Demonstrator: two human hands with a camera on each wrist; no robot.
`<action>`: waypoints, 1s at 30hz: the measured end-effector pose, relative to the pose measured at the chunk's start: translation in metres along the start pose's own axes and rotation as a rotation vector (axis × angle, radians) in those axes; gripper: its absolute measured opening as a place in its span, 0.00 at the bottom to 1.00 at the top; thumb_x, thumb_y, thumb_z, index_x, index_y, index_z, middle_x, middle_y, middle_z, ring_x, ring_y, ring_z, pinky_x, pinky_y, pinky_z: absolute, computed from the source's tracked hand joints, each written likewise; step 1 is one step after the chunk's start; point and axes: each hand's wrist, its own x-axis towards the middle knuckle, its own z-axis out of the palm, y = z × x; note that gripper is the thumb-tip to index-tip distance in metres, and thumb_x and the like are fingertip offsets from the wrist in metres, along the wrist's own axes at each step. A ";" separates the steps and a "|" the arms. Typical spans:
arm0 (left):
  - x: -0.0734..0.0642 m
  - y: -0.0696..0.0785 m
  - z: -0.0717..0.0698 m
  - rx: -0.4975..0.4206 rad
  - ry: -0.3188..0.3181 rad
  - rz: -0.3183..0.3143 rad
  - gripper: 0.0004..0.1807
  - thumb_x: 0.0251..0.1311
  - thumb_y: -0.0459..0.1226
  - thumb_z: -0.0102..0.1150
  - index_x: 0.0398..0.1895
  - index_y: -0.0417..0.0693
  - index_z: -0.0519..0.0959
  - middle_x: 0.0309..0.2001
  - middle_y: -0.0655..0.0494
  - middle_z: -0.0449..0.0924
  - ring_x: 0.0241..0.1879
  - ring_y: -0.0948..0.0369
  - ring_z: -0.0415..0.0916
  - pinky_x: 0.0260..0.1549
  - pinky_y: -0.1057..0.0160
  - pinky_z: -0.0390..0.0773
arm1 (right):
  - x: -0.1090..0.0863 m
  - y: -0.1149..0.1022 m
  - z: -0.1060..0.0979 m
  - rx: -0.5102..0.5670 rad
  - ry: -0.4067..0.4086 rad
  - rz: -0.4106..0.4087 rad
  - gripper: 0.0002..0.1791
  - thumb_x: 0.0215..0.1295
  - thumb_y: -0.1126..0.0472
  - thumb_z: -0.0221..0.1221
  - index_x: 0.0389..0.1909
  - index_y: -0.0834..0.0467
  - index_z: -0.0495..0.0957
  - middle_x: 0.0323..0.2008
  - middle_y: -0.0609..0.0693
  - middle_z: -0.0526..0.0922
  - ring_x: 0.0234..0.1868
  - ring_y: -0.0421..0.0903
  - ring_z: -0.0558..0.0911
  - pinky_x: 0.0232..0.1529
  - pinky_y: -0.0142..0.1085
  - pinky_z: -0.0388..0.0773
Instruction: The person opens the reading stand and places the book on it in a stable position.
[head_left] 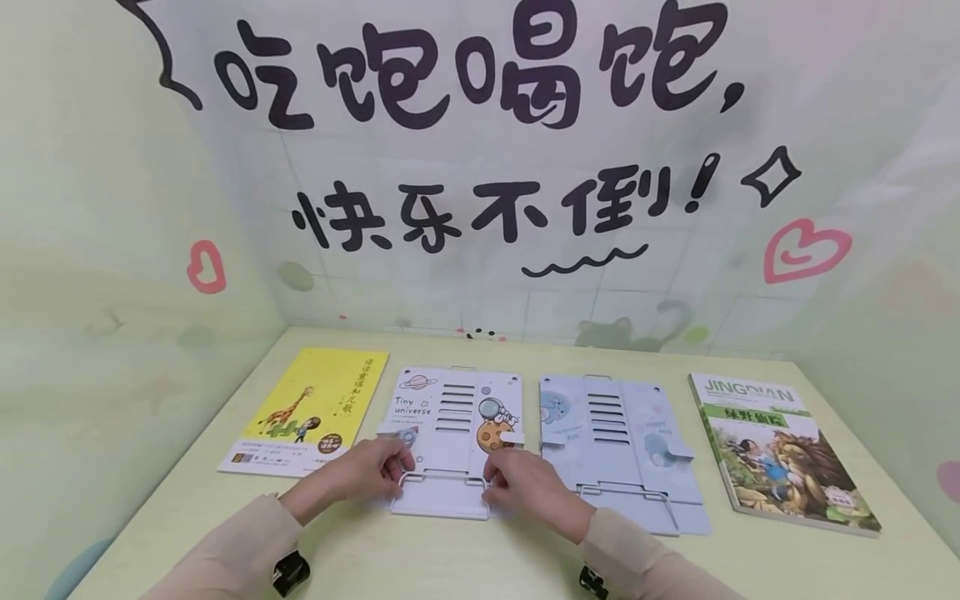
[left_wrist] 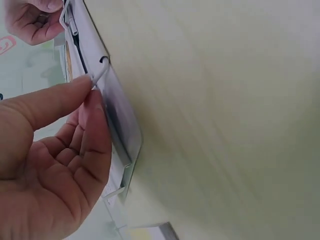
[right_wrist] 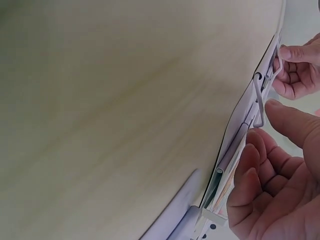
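A white book stand [head_left: 435, 417] printed "Tiny universe", with a planet and an astronaut, lies on the table in the head view. A white wire bracket [head_left: 444, 477] crosses its lower part. The left hand [head_left: 378, 468] pinches the left bend of this bracket between thumb and fingertip, plainly seen in the left wrist view. At the opposite bend is the right hand [head_left: 528, 487], its thumb and curled forefinger on either side of the wire [right_wrist: 259, 112]. The right wrist view shows the bracket's end hooked into a hole in the stand.
A blue book stand [head_left: 630, 467] lies to the right, with its own wire bracket and side clips. Beyond it is a green and white book [head_left: 780, 450]; a yellow book [head_left: 318, 400] lies at the left. Printed sheeting [head_left: 480, 300] encloses the pale table [head_left: 225, 550].
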 end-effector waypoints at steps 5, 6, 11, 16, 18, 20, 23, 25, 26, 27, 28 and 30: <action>-0.004 -0.002 0.002 -0.026 0.002 0.024 0.14 0.43 0.23 0.65 0.35 0.40 0.76 0.26 0.57 0.72 0.27 0.63 0.67 0.25 0.71 0.69 | 0.000 -0.002 0.001 -0.010 0.000 0.019 0.09 0.49 0.60 0.69 0.29 0.55 0.79 0.23 0.41 0.78 0.25 0.34 0.71 0.28 0.26 0.69; -0.004 -0.002 0.002 -0.029 0.003 0.029 0.14 0.43 0.23 0.65 0.35 0.40 0.76 0.25 0.57 0.72 0.27 0.63 0.67 0.25 0.71 0.69 | 0.001 -0.002 0.001 -0.008 0.000 0.021 0.09 0.49 0.60 0.70 0.29 0.55 0.79 0.23 0.41 0.78 0.25 0.34 0.71 0.28 0.26 0.68; -0.005 -0.002 0.003 -0.023 0.012 0.056 0.13 0.43 0.24 0.63 0.36 0.39 0.77 0.25 0.58 0.72 0.26 0.66 0.67 0.25 0.72 0.69 | 0.001 -0.003 0.000 0.037 -0.010 0.046 0.09 0.49 0.61 0.69 0.29 0.56 0.79 0.23 0.41 0.76 0.24 0.35 0.71 0.27 0.26 0.68; -0.005 -0.004 0.003 -0.001 0.030 0.085 0.12 0.44 0.24 0.63 0.36 0.40 0.79 0.24 0.60 0.73 0.25 0.68 0.67 0.24 0.72 0.69 | 0.001 -0.004 0.000 0.091 -0.019 0.072 0.09 0.49 0.63 0.68 0.31 0.57 0.79 0.23 0.42 0.75 0.24 0.35 0.70 0.27 0.27 0.67; -0.006 -0.005 0.003 0.014 0.044 0.093 0.12 0.45 0.24 0.64 0.35 0.41 0.79 0.24 0.60 0.73 0.24 0.68 0.67 0.24 0.72 0.69 | 0.001 -0.004 0.000 0.110 -0.022 0.074 0.08 0.50 0.64 0.67 0.32 0.57 0.79 0.23 0.42 0.75 0.24 0.35 0.70 0.27 0.27 0.68; -0.007 -0.005 0.003 0.025 0.062 0.096 0.12 0.44 0.24 0.63 0.35 0.41 0.79 0.24 0.61 0.72 0.24 0.69 0.66 0.24 0.72 0.70 | 0.001 -0.005 0.000 0.128 -0.026 0.073 0.08 0.50 0.65 0.67 0.32 0.58 0.79 0.22 0.42 0.75 0.23 0.35 0.70 0.27 0.26 0.68; -0.009 -0.004 0.003 0.030 0.085 0.098 0.12 0.44 0.24 0.64 0.35 0.42 0.78 0.24 0.61 0.72 0.24 0.69 0.67 0.23 0.72 0.70 | 0.000 -0.007 -0.001 0.144 -0.034 0.061 0.08 0.51 0.66 0.66 0.32 0.58 0.78 0.23 0.42 0.75 0.24 0.35 0.70 0.27 0.26 0.68; -0.010 -0.003 0.003 0.034 0.098 0.102 0.13 0.44 0.24 0.64 0.35 0.42 0.78 0.24 0.61 0.72 0.25 0.69 0.67 0.24 0.72 0.71 | -0.001 -0.007 -0.001 0.143 -0.038 0.048 0.09 0.52 0.67 0.65 0.33 0.58 0.76 0.23 0.42 0.75 0.24 0.35 0.70 0.27 0.26 0.69; -0.012 -0.002 0.003 0.038 0.103 0.107 0.13 0.45 0.24 0.64 0.35 0.42 0.78 0.24 0.62 0.72 0.25 0.69 0.67 0.24 0.72 0.71 | -0.002 -0.008 -0.001 0.140 -0.040 0.040 0.09 0.53 0.68 0.65 0.33 0.58 0.76 0.24 0.42 0.75 0.24 0.35 0.69 0.27 0.26 0.69; -0.013 -0.002 0.003 0.044 0.107 0.111 0.12 0.45 0.24 0.65 0.35 0.43 0.77 0.24 0.62 0.72 0.25 0.69 0.67 0.24 0.72 0.72 | -0.003 -0.009 -0.001 0.131 -0.043 0.030 0.09 0.53 0.68 0.64 0.33 0.58 0.75 0.24 0.42 0.74 0.25 0.35 0.69 0.27 0.26 0.69; -0.014 -0.001 0.004 0.052 0.112 0.116 0.12 0.45 0.25 0.65 0.34 0.43 0.77 0.25 0.62 0.72 0.25 0.70 0.67 0.24 0.72 0.72 | -0.004 -0.009 0.000 0.120 -0.045 0.020 0.09 0.54 0.68 0.64 0.34 0.58 0.74 0.24 0.42 0.74 0.25 0.35 0.69 0.27 0.25 0.69; -0.016 -0.001 0.005 0.068 0.117 0.132 0.12 0.46 0.25 0.65 0.34 0.43 0.77 0.25 0.63 0.72 0.25 0.70 0.67 0.24 0.72 0.72 | -0.006 -0.010 0.001 0.095 -0.042 -0.003 0.09 0.55 0.68 0.63 0.34 0.57 0.73 0.23 0.42 0.72 0.24 0.34 0.68 0.26 0.25 0.68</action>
